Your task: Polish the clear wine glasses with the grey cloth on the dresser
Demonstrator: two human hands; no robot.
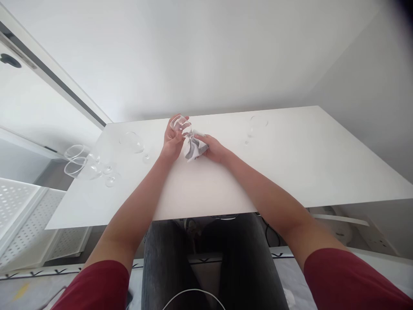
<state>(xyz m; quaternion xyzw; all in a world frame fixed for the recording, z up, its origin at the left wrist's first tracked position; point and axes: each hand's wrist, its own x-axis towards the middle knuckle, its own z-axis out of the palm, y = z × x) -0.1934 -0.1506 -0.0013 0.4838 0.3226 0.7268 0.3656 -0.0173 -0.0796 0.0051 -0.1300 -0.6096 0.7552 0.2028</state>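
Observation:
My left hand [173, 138] grips a clear wine glass [180, 124] by its bowl, fingers wrapped round it above the white table [206, 189]. The glass is tilted, its rim up and to the left. My right hand [211, 146] is closed on a crumpled grey-and-white cloth [192, 148], which is bunched against the stem and foot of the glass. The cloth hides most of the foot. To the left of my left hand stands another wine glass [131, 142]. A further wine glass [258, 127] stands to the right, beyond my right hand.
Two wine glasses [84, 168] stand close together near the table's left edge. A white wall [206, 56] rises behind the table. White perforated baskets [19, 211] are below at the left, and a door with a dark handle [11, 60] is at the far left.

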